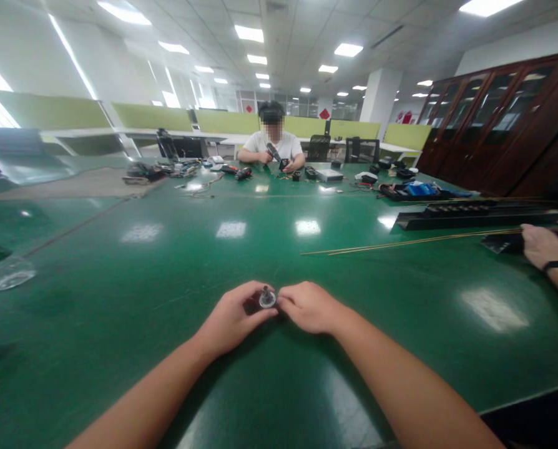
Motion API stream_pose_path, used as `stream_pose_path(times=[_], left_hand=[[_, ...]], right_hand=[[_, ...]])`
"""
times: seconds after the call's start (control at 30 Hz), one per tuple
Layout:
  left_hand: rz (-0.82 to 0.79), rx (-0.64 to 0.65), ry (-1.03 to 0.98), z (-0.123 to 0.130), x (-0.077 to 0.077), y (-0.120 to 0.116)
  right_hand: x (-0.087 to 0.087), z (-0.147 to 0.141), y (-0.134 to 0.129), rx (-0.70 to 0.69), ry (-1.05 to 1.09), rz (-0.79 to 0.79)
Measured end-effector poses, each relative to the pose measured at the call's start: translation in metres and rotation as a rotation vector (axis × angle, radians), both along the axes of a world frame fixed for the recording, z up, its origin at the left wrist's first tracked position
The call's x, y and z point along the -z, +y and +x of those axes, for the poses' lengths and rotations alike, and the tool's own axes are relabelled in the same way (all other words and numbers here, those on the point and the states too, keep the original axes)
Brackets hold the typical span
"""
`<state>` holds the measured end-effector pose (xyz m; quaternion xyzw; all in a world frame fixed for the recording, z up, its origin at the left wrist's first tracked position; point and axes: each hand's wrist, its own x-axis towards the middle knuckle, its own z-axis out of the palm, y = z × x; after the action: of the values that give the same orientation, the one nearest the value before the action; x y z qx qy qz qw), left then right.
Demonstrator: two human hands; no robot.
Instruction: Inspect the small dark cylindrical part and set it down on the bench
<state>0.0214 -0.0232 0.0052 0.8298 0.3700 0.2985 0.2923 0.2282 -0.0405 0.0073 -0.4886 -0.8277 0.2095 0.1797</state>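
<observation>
Just above the green tabletop (190, 262), my left hand (227, 317) curls its fingers and thumb round a small round metal part (266, 300). A short dark stem sticks up from the part's pale, disc-like rim; its exact kind is too small to make out. My right hand (309, 307) is close against the part's right side, thumb and fingers pinched together. What the right fingertips grip, if anything, is hidden.
Thin brass-coloured rods (377, 244) and a long black channel (447, 219) lie to the right, near another person's hand (543, 246). Across the table sits a person (283, 143) holding a tool, among scattered tools (243, 173). A clear plastic item (10, 277) is at far left.
</observation>
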Motion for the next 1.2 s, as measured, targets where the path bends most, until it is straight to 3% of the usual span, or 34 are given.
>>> stream_pose_path(times=[0.2,0.4,0.87,1.2], left_hand=[[0.036,-0.146,0.003,-0.0002,0.0031,0.0023],[-0.015,-0.210,-0.040,-0.0020,0.0056,0.0055],[0.104,-0.234,0.018,-0.0033,0.0067,0.0059],[0.170,-0.176,0.031,-0.0035,0.0019,0.0057]], right_hand=[[0.0012,-0.0010,-0.0010,0.017,-0.002,0.010],[0.0016,-0.0008,-0.0019,0.022,0.019,0.009],[0.0009,-0.0012,-0.0032,0.040,0.062,-0.022],[0.0078,0.0003,0.0024,0.232,0.180,0.038]])
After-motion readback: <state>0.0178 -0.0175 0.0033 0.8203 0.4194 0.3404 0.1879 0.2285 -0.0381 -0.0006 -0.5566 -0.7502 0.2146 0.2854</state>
